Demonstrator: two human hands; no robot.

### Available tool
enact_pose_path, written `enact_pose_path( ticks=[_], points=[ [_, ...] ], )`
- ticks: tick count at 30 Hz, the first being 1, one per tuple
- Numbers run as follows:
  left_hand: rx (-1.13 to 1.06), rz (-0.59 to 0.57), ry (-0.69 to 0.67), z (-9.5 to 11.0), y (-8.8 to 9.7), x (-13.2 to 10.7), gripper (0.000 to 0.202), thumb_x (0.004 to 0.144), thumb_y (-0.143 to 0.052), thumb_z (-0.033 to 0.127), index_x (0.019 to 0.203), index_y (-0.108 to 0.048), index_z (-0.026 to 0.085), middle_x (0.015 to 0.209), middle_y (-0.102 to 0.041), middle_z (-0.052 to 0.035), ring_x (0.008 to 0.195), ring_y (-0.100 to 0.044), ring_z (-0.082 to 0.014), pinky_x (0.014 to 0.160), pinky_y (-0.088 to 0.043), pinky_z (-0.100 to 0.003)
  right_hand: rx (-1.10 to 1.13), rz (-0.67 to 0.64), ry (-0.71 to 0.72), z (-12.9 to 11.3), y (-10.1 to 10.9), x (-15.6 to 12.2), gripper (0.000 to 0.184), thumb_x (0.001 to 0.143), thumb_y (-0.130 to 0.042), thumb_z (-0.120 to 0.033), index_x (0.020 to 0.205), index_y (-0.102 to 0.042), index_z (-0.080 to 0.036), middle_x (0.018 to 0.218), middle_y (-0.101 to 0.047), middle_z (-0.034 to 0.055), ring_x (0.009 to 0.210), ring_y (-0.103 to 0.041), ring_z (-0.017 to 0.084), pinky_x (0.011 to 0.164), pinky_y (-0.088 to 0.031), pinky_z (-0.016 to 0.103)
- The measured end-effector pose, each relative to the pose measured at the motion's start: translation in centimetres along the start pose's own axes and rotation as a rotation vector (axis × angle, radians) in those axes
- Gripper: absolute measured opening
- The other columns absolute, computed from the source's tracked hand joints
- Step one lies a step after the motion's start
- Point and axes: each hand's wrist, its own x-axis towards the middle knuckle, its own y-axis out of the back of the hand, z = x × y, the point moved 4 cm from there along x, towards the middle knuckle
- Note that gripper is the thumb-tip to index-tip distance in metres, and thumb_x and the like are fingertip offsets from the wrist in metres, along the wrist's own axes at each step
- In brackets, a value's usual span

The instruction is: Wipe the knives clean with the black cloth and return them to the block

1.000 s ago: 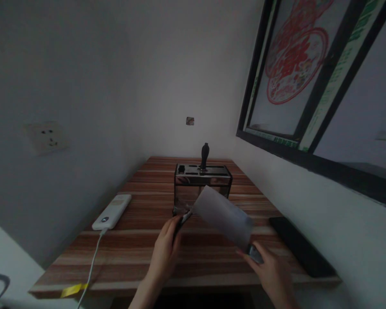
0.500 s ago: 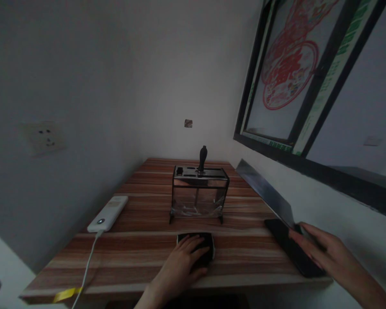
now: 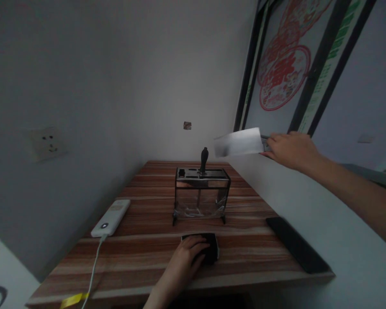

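My right hand (image 3: pixel 291 148) grips the dark handle of a cleaver (image 3: pixel 239 143), raised above the table at the right. The broad, shiny blade points left and is slightly blurred. Below and left of its tip stands a knife holder (image 3: pixel 201 184) with clear sides, a black frame and a slotted silver top. A black handle (image 3: pixel 204 159) sticks up from one slot. My left hand (image 3: pixel 192 255) lies with its fingers spread over a small black object (image 3: pixel 210 249) with a whitish edge, in front of the holder. Its kind is hard to tell under the hand.
A long flat black object (image 3: pixel 297 244) lies along the table's right edge. On the left is a white power bank (image 3: pixel 111 218) with a white cable (image 3: pixel 94 268). Yellow tape (image 3: pixel 72 300) marks the front-left edge. Walls flank the wooden table (image 3: pixel 141 257); a window (image 3: pixel 283 77) is at right.
The cleaver has gone up and to the left in my right hand, from just over the flat black object to above the holder's right side. My left hand stays on the small black object.
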Motion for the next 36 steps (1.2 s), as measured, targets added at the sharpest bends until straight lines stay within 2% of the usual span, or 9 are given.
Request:
enact_pose_path(
  ticks=[4,6,10,16,20,23,26,33,36],
  points=[
    [-0.02,0.127,0.05,-1.0,0.3,0.1,0.03,0.082,-0.056,0.007,0.101,-0.072,0.025,0.109,-0.071,-0.0045,0.101,-0.066,-0.0197,0.092,-0.052,-0.032,-0.071,0.02,0.207,0.2,0.9,3.3,0.081,0.084,-0.013,-0.052,0.092,-0.064,0.009,0.095,-0.07,0.0203,0.1,-0.063,0.02,0.068,-0.03,0.039],
    [-0.035,0.155,0.105,-1.4,0.5,0.2,0.024,0.084,-0.055,0.011,0.092,-0.073,0.024,0.1,-0.074,-0.004,0.094,-0.069,-0.0198,0.087,-0.054,-0.031,-0.077,0.065,0.304,0.1,1.9,4.6,0.085,0.08,-0.001,-0.049,0.074,-0.062,0.01,0.094,-0.069,0.0202,0.102,-0.061,0.018,0.069,-0.031,0.041],
    [-0.076,0.161,0.156,-1.2,1.0,0.4,0.028,0.09,-0.047,0.018,0.096,-0.073,0.025,0.099,-0.075,-0.0031,0.093,-0.069,-0.0198,0.086,-0.054,-0.03,-0.079,0.189,0.45,0.0,4.2,6.5,0.061,0.076,0.002,-0.038,0.033,-0.032,-0.01,0.092,-0.069,0.0203,0.105,-0.057,0.012,0.072,-0.035,0.038],
    [-0.082,0.123,0.114,-1.0,0.6,0.1,0.028,0.093,-0.045,0.022,0.103,-0.071,0.024,0.106,-0.072,-0.0055,0.1,-0.066,-0.02,0.092,-0.051,-0.032,-0.169,0.257,0.534,-0.3,6.3,8.0,0.047,0.076,0.002,-0.03,0.032,-0.006,-0.016,0.091,-0.067,0.0186,0.111,-0.052,0.013,0.068,-0.039,0.035],
    [-0.037,0.082,0.096,-1.0,0.2,0.1,0.026,0.092,-0.048,0.021,0.106,-0.07,0.024,0.109,-0.071,-0.0057,0.103,-0.064,-0.0207,0.095,-0.049,-0.034,-0.214,0.257,0.561,-1.1,6.9,8.7,0.059,0.083,-0.006,-0.027,0.03,-0.021,-0.005,0.092,-0.068,0.0154,0.109,-0.055,0.012,0.06,-0.037,0.027],
    [-0.015,0.062,0.083,-1.0,0.1,0.1,0.026,0.09,-0.051,0.017,0.107,-0.069,0.025,0.111,-0.069,-0.0046,0.105,-0.063,-0.0201,0.096,-0.048,-0.035,-0.134,0.134,0.449,-0.9,6.1,9.9,0.06,0.088,-0.027,-0.027,0.037,-0.042,0.001,0.099,-0.071,0.0105,0.11,-0.057,0.012,0.062,-0.033,0.021],
    [-0.008,0.047,0.072,-1.1,0.0,0.0,0.028,0.09,-0.051,0.015,0.109,-0.069,0.025,0.114,-0.068,-0.0047,0.106,-0.062,-0.0197,0.096,-0.047,-0.034,-0.072,0.051,0.378,-0.6,4.9,10.7,0.062,0.089,-0.027,-0.03,0.041,-0.051,0.001,0.096,-0.073,0.0066,0.107,-0.058,0.011,0.061,-0.031,0.021],
    [0.01,0.045,0.074,-1.2,-0.2,0.0,0.028,0.089,-0.052,0.014,0.109,-0.069,0.024,0.115,-0.067,-0.0061,0.107,-0.062,-0.0211,0.097,-0.048,-0.036,-0.124,0.156,0.57,-1.8,4.9,10.2,0.079,0.09,0.001,-0.034,0.059,-0.062,0.002,0.097,-0.071,0.0076,0.106,-0.058,0.012,0.067,-0.035,0.03],
    [0.012,0.034,0.067,-1.3,-0.3,0.0,0.028,0.089,-0.053,0.013,0.109,-0.069,0.024,0.114,-0.067,-0.0057,0.106,-0.062,-0.0207,0.096,-0.048,-0.036,-0.095,0.224,0.651,-2.1,4.9,10.1,0.062,0.098,-0.018,-0.035,0.075,-0.068,-0.005,0.094,-0.072,0.0042,0.102,-0.06,0.012,0.076,-0.038,0.031]
  ],
)
